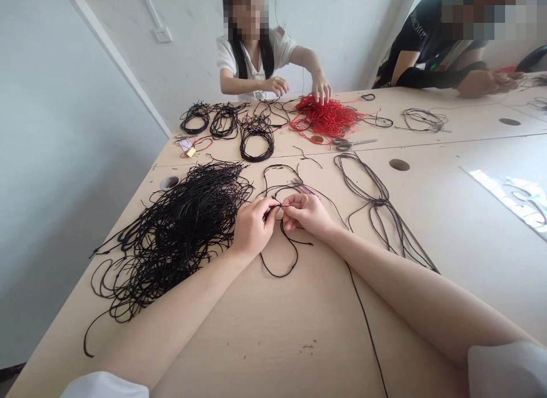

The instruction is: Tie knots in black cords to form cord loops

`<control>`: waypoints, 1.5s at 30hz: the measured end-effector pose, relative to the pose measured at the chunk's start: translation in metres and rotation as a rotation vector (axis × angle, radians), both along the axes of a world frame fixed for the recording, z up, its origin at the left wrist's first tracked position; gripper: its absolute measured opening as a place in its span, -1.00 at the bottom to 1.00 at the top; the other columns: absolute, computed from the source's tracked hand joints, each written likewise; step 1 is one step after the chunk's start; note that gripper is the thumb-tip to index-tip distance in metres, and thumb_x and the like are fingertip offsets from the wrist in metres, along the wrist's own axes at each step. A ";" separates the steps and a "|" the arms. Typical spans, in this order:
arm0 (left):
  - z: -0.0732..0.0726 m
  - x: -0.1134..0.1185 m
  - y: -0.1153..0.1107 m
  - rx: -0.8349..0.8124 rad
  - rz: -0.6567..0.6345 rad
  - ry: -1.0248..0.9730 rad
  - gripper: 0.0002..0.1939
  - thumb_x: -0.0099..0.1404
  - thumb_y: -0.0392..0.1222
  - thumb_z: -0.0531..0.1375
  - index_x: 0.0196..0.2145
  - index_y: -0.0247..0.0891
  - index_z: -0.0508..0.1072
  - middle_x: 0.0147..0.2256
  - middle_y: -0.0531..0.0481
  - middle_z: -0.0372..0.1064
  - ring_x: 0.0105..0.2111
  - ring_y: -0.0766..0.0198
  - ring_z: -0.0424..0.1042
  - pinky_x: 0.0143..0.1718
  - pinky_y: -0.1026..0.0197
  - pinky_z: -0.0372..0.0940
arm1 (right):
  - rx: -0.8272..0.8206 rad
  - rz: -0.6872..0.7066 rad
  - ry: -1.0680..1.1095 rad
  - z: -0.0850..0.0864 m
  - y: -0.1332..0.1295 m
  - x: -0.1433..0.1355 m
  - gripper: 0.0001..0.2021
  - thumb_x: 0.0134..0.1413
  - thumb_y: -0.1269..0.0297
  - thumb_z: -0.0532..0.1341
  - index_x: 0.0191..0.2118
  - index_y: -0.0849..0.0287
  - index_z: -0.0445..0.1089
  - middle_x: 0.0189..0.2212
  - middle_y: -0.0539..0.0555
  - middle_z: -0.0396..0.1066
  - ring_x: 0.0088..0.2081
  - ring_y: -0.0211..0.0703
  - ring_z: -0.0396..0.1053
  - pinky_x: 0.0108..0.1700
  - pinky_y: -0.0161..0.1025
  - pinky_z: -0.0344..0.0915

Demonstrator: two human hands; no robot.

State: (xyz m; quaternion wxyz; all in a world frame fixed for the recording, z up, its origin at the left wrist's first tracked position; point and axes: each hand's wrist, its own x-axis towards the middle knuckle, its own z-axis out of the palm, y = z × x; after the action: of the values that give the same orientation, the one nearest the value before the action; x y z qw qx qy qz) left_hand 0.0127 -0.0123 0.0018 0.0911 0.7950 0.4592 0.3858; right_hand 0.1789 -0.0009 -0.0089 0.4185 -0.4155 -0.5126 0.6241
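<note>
Both hands meet over the table, pinching a thin black cord (pixel 280 271) between their fingertips. My left hand (pixel 255 224) is closed on it, with thumb and forefinger pressed together. Close beside it, my right hand (pixel 305 214) also pinches the cord, its fingers curled. Below the hands the cord hangs in a loop onto the table, and a short end points right. The exact spot between the fingertips is too small to make out. A large tangled pile of black cords (pixel 183 232) lies just left of my left hand.
A tied bundle of black cord (pixel 379 202) lies to the right. Farther back are coiled black cords (pixel 256 150), scissors (pixel 344 145) and a red cord heap (pixel 327 118). A co-worker's hand (pixel 321 89) touches the red heap. Another person sits at the far right. The table has round holes (pixel 399 165).
</note>
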 end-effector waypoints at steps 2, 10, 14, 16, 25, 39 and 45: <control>-0.001 0.001 -0.001 -0.022 -0.018 -0.045 -0.89 0.29 -0.22 0.13 -0.24 -0.19 0.44 -0.31 -0.02 0.45 -0.32 0.25 0.42 -0.20 0.19 0.26 | -0.046 0.033 0.073 0.001 0.002 0.002 -0.73 -0.05 0.12 0.28 -0.34 0.20 0.30 -0.62 -0.03 0.39 -0.64 -0.29 0.35 -0.57 -0.36 0.29; 0.064 -0.011 0.009 -0.109 0.017 -0.722 -0.91 0.24 -0.19 0.20 -0.33 -0.27 0.40 -0.43 0.02 0.40 -0.45 0.35 0.37 -0.36 0.25 0.28 | 0.004 -0.079 0.230 0.004 0.000 -0.001 -0.70 -0.01 0.03 0.26 -0.37 0.17 0.27 -0.60 -0.08 0.31 -0.64 -0.37 0.26 -0.57 -0.39 0.17; 0.147 -0.037 -0.004 0.105 -0.024 -1.165 -0.94 0.21 -0.33 0.16 -0.43 -0.31 0.35 -0.51 0.03 0.32 -0.58 0.43 0.24 -0.59 0.35 0.08 | 0.008 -0.065 0.162 0.001 -0.001 -0.002 -0.69 0.00 0.00 0.23 -0.39 0.16 0.26 -0.57 -0.06 0.32 -0.62 -0.35 0.26 -0.57 -0.38 0.16; 0.174 -0.049 -0.016 0.179 -0.015 -1.290 -0.88 0.22 -0.33 0.07 -0.48 -0.35 0.31 -0.56 0.06 0.23 -0.64 0.47 0.14 -0.66 0.39 -0.03 | 0.027 -0.039 0.104 -0.001 -0.002 -0.003 -0.69 0.01 -0.01 0.22 -0.39 0.15 0.25 -0.56 -0.05 0.33 -0.61 -0.34 0.27 -0.58 -0.38 0.14; 0.077 -0.043 -0.040 -0.877 0.014 -0.699 -0.85 0.15 -0.19 0.24 -0.46 -0.35 0.45 -0.50 -0.03 0.36 -0.60 0.46 0.21 -0.62 0.38 0.11 | 0.437 -0.122 -0.238 0.004 -0.021 -0.013 -0.82 0.18 0.14 0.10 -0.33 0.13 0.30 -0.46 0.00 0.34 -0.47 -0.25 0.33 -0.44 -0.29 0.24; 0.021 -0.042 -0.050 -0.807 -0.043 -0.589 -0.84 0.22 -0.14 0.20 -0.37 -0.31 0.43 -0.49 0.04 0.37 -0.55 0.43 0.28 -0.47 0.35 0.18 | 0.671 0.172 -0.338 0.007 -0.032 -0.023 -0.88 0.20 0.31 0.08 -0.30 0.16 0.34 -0.32 0.05 0.35 -0.30 -0.24 0.32 -0.28 -0.30 0.27; 0.028 -0.046 -0.050 -1.041 -0.160 -0.778 -0.85 0.21 -0.20 0.20 -0.44 -0.34 0.40 -0.48 0.02 0.38 -0.61 0.51 0.20 -0.58 0.41 0.09 | 0.668 0.208 -0.310 0.013 -0.034 -0.023 -0.87 0.23 0.28 0.05 -0.29 0.14 0.32 -0.30 0.03 0.35 -0.26 -0.24 0.31 -0.21 -0.27 0.27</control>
State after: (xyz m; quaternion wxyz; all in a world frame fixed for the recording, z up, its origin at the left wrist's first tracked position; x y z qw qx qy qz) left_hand -0.0331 -0.0622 0.0299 0.6519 0.4811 0.4590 0.3645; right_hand 0.1554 -0.0352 0.0037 0.3828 -0.2916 -0.7843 0.3916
